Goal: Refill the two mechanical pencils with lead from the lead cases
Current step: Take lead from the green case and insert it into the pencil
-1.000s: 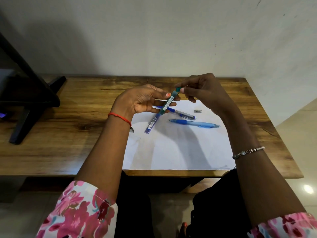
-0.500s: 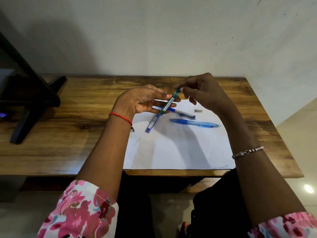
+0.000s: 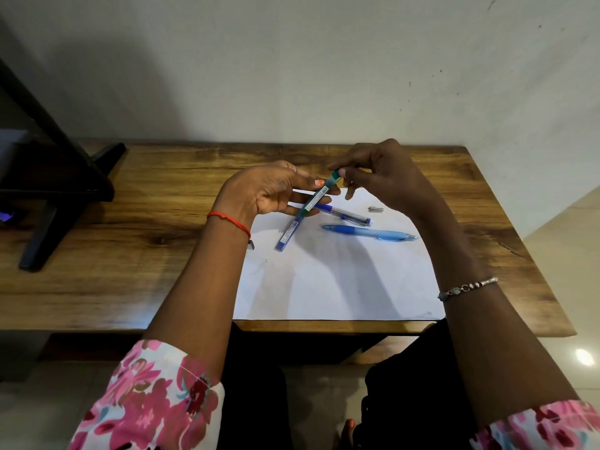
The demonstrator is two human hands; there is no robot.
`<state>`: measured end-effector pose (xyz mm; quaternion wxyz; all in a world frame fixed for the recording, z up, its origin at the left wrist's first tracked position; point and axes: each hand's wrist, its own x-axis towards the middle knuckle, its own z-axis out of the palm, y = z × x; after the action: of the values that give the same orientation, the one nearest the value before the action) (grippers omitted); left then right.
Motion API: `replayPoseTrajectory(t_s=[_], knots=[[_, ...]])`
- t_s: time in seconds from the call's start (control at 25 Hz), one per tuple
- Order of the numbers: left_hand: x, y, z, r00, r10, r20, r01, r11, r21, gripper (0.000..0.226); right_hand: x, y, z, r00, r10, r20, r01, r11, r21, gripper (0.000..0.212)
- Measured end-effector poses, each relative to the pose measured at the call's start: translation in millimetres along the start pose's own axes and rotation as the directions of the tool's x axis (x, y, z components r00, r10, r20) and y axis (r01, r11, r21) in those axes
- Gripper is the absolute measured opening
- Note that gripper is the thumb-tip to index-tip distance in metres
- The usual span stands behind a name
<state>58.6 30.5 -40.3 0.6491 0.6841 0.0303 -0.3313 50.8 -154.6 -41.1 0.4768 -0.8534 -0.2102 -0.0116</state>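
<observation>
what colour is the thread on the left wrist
The thread is red, seen best in the head view.

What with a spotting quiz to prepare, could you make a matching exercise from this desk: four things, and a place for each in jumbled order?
Things:
1. lead case
2. light blue pencil
3. red thread
4. silver bracelet

Places:
A. on the right wrist
B. lying on the white paper
C. on the left wrist
D. held by the left hand, top end pinched by the right hand

Pairs: 1-D, 2-B, 3-C, 4-A.
</observation>
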Motion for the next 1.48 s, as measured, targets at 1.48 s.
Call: replayPoseTrajectory(t_s=[1.48], knots=[[-2,0,-7,0.996,0.058,-0.073,-0.058,0.998,0.000,0.014,-6,-4,-3,0.923,0.326,0.203,-0.365,0.907,0.207,0.018]])
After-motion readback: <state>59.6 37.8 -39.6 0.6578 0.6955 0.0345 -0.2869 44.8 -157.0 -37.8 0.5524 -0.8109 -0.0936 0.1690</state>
